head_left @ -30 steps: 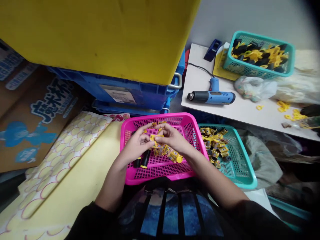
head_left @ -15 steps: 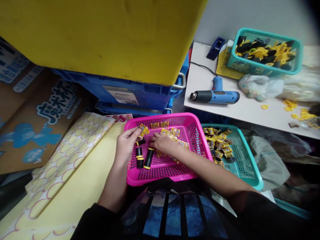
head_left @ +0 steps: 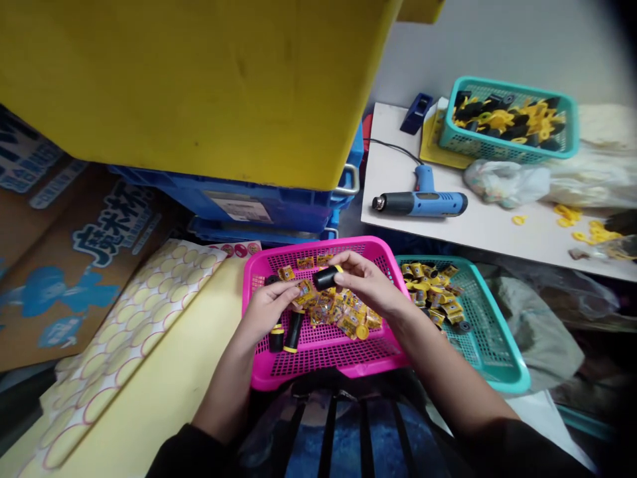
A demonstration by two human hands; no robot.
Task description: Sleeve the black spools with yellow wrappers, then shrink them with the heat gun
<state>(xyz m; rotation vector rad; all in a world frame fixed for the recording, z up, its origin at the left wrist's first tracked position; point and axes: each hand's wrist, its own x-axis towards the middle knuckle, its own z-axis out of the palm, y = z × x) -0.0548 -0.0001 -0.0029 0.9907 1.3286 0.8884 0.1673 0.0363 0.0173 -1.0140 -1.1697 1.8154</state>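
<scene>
Over the pink basket point(head_left: 279, 384), my right hand point(head_left: 362, 282) grips a short black cylinder point(head_left: 326, 278) with a yellow rim. My left hand point(head_left: 271, 307) pinches a small yellow printed sleeve point(head_left: 305, 291) close to the cylinder's left end; whether the two touch I cannot tell. Many more printed yellow sleeves point(head_left: 348, 315) lie heaped in the basket below my right hand. Beside my left fingers, a longer black cylinder point(head_left: 293, 332) with a yellow end rests in the basket, with a shorter black one point(head_left: 275, 340) next to it.
A teal basket point(head_left: 497, 332) of sleeved black pieces stands at the right. On the white table point(head_left: 398, 245) lie a blue heat gun point(head_left: 423, 203) and another teal basket point(head_left: 507, 153). Blue crates point(head_left: 293, 212) rise behind; sticker sheets point(head_left: 129, 332) lie at left.
My right hand has come up from the basket with a black cylinder. My left hand, still pinching a yellow sleeve, has moved right toward it. The view has shifted slightly.
</scene>
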